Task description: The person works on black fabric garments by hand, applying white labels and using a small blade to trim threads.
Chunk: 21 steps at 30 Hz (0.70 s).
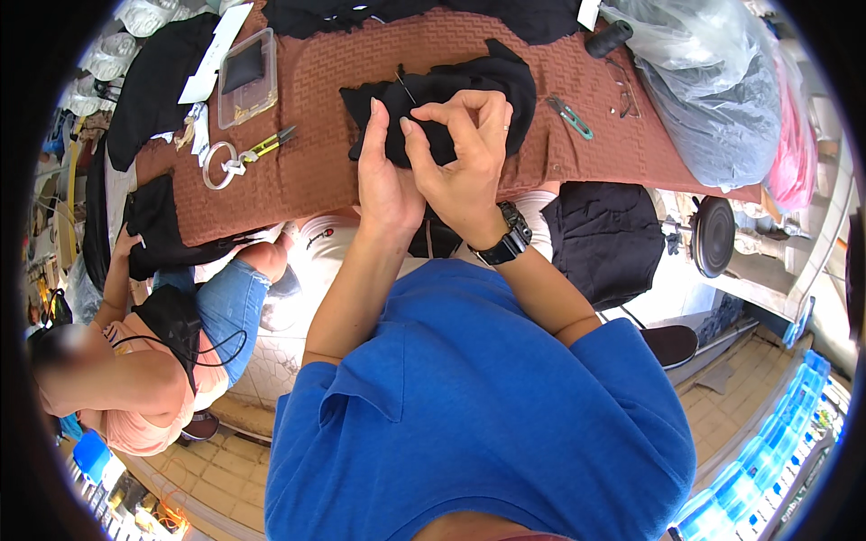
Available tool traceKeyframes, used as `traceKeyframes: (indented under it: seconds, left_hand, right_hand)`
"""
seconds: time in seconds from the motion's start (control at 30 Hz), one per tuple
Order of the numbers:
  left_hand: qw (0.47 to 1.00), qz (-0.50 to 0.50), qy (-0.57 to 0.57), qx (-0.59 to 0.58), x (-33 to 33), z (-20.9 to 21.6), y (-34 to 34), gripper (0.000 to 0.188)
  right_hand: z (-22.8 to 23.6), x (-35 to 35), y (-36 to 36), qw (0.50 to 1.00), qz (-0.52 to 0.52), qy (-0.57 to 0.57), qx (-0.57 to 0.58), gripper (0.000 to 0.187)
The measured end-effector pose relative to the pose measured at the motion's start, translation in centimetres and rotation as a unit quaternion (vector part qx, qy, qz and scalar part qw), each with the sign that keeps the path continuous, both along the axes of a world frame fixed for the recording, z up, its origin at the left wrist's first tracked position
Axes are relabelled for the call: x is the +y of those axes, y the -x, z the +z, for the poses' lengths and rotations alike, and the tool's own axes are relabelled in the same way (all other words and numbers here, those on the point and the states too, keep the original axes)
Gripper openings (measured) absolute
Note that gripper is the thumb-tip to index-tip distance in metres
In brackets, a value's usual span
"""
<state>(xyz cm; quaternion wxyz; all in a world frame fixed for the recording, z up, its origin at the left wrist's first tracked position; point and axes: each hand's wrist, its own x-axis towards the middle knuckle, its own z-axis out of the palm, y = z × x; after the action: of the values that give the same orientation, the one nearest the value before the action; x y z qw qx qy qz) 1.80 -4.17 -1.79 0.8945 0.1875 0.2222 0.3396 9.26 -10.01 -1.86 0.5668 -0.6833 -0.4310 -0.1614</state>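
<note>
We've got our right hand (pixel 462 155) pinched on what looks like a needle (pixel 408 88) over black fabric (pixel 449 81), but can't tell if our left hand (pixel 388 185) grips anything.

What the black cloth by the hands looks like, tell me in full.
The black cloth looks soft and matte, with an uneven outline, creases and a narrow tip jutting from its far edge. It lies bunched on the brown textured table cover. The left hand and right hand hide part of its near side; a needle-like thing shows against it. Whether they grip it is unclear.
</note>
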Motion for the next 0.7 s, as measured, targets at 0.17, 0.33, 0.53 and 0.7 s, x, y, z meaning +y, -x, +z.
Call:
traceKeyframes:
  seconds: [0.17,0.33,0.53,0.7]
  left_hand:
    - [1.0,0.005,-0.011,0.002,0.0,-0.2,0.0,0.039]
    - [0.998,0.003,-0.05,0.03,-0.1,-0.1,0.1,0.047]
    - [1.0,0.011,0.006,0.028,-0.2,0.2,0.0,0.036]
    - [0.989,0.08,-0.094,0.082,0.4,-1.7,-0.2,0.031]
  right_hand:
    - [-0.4,0.0,0.1,0.999,-0.025,0.023,-0.012,0.019]
    - [-0.3,0.1,0.1,0.999,-0.02,0.041,0.003,0.016]
    - [0.1,-0.4,0.3,0.996,0.028,0.038,0.079,0.013]
    - [1.4,-0.6,-1.4,0.97,0.126,0.035,0.204,0.012]
